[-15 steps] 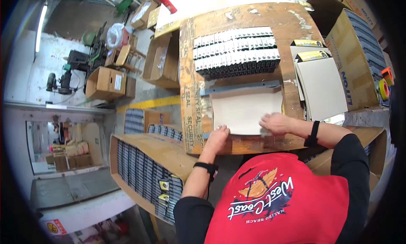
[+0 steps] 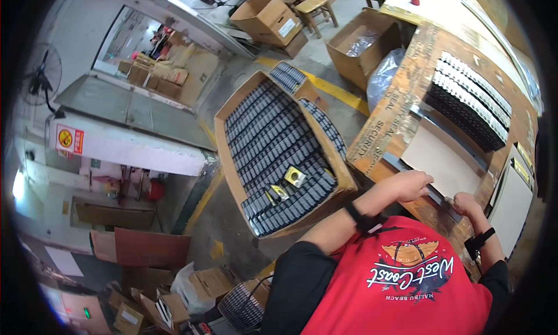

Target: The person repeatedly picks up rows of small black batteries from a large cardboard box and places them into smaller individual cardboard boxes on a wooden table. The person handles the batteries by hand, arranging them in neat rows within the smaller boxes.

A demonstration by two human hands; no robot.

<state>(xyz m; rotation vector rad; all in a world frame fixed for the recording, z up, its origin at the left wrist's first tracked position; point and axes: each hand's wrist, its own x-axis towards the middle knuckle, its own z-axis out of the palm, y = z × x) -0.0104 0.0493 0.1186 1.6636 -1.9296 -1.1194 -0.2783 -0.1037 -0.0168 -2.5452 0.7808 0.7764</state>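
And here are both hands at the near edge of the wooden table (image 2: 372, 152), a pale sheet (image 2: 444, 158) lying flat just beyond the fingertips. The left hand (image 2: 414, 185) sits at the sheet's near side, fingers curled and bunched together; whether they pinch anything, I cannot tell. Across to the right hand (image 2: 466, 204), near the sheet's right-hand corner, its fingers bent in too, the tips too blurred to say if they are clamped on something. A short gap separates the two hands. Under and beside the left fingers runs one grey strip (image 2: 395, 162), along the sheet's near side; past the fingers, along the far side, there's a second strip, the far strip (image 2: 456, 138). Farther out from the fingertips stand tight rows of black-and-white pieces (image 2: 471, 99). Right of the right fingers, a stack of pale boards (image 2: 514, 187). And well to the left of the left fingers, a big carton (image 2: 342, 190) packed with grey-and-black packs (image 2: 273, 149), two yellow cards (image 2: 294, 176) lying on top!
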